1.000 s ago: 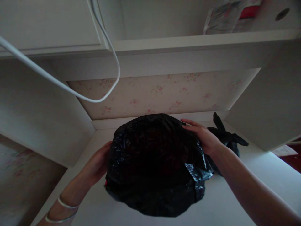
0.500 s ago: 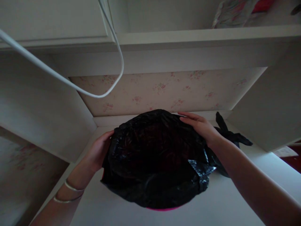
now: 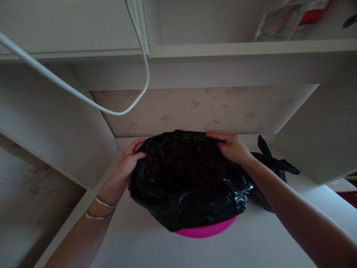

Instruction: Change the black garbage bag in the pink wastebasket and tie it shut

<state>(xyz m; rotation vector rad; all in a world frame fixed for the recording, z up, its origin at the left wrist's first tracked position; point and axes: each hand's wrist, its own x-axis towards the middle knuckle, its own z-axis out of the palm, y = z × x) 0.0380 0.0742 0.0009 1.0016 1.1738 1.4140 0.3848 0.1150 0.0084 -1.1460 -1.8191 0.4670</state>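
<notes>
A black garbage bag (image 3: 184,212) lines a pink bin (image 3: 208,229), folded outward over its rim, with the mouth facing me. Most of the bin is covered; a bright pink strip shows below the bag's near edge. My left hand (image 3: 130,160) grips the bag at the left side of the rim, thumb over the edge and fingers outside. At the far right of the rim, my right hand (image 3: 230,145) pinches the bag's edge between thumb and fingers. Two thin silver bangles (image 3: 100,210) circle my left wrist.
A knotted black bag (image 3: 269,163) stands just right of the bin on the white surface (image 3: 145,247). Overhead, a white cable (image 3: 119,112) loops down at the left. A shelf (image 3: 237,49) above holds a clear plastic package (image 3: 281,20). White panels flank both sides.
My left hand has moved up and right along the rim, its thumb now over the bag's edge. My right hand has shifted slightly left. More pink shows below the bag.
</notes>
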